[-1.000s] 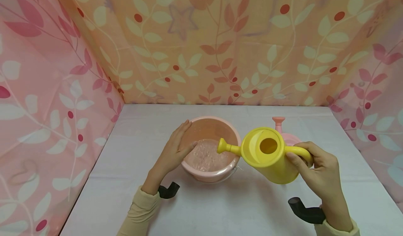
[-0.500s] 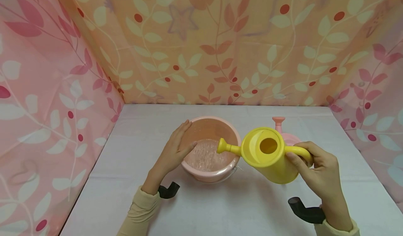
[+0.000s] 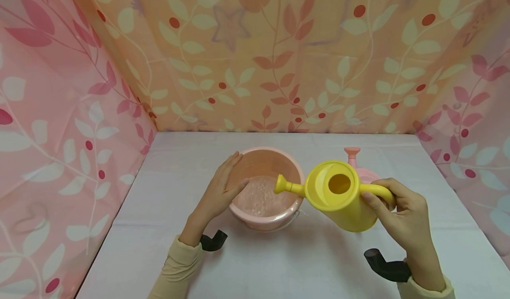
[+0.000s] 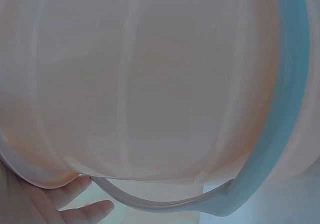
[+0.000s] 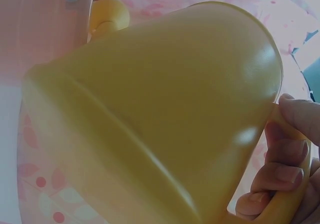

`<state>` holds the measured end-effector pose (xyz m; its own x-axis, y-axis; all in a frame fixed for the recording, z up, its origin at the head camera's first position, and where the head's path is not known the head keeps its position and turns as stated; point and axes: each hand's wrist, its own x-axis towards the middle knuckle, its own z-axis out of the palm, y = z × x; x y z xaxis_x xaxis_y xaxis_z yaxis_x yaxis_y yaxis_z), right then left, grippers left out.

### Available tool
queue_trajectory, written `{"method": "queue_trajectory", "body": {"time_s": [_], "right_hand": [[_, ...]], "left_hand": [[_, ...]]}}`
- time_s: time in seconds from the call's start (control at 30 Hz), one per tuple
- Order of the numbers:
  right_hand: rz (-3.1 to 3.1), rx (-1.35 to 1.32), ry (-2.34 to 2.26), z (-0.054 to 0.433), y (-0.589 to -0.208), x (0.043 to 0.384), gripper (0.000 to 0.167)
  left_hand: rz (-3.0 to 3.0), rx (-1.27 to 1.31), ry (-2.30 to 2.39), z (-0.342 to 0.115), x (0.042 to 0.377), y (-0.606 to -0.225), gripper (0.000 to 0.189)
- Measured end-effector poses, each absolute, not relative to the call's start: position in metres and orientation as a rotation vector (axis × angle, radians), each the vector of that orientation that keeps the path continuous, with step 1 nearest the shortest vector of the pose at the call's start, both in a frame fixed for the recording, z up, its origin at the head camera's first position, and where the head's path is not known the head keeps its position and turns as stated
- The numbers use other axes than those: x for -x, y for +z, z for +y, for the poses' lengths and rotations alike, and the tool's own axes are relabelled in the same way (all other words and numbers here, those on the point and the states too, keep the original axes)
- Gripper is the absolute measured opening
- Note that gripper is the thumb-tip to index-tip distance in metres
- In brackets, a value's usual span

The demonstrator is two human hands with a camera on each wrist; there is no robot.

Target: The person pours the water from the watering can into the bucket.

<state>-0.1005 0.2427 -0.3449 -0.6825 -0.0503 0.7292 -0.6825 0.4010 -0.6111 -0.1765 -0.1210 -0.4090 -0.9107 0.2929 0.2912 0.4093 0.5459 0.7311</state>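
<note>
My right hand grips the handle of a yellow watering can, its fingers curled round it in the right wrist view. The can is tilted left, its spout head over the right side of a pink bucket. Rippled water lies in the bucket's bottom. On the bucket's left rim rests my left hand, fingers straight and thumb reaching over the inside. The left wrist view shows the bucket's side, its blue-grey bail handle and the fingers at the rim.
Behind the yellow can stands a pink watering can, partly hidden, its spout head pointing away. A white cloth covers the table. Patterned fabric walls close off the back and both sides.
Both hands, the can and the bucket hold their places. The water's surface in the bucket ripples differently and looks a little calmer now.
</note>
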Motion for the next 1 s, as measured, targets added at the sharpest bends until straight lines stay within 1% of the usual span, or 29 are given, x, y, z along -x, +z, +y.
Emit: {"method": "queue_trajectory", "body": {"time_s": [0.27, 0.6, 1.0], "right_hand": [[-2.045, -0.617, 1.283, 0.2417, -0.3441, 0.1005, 0.015], [-2.023, -0.597, 1.299, 0.2384, -0.3422, 0.099, 0.012], [-2.029, -0.593, 1.287, 0.2384, -0.3421, 0.0983, 0.012]], "left_hand": [[-2.635, 0.602, -1.31, -0.1216, 0.178, -0.4104, 0.063], [-2.643, 0.605, -1.312, -0.1211, 0.1771, -0.4098, 0.063], [-2.644, 0.607, -1.307, -0.1214, 0.1761, -0.4096, 0.065]]}}
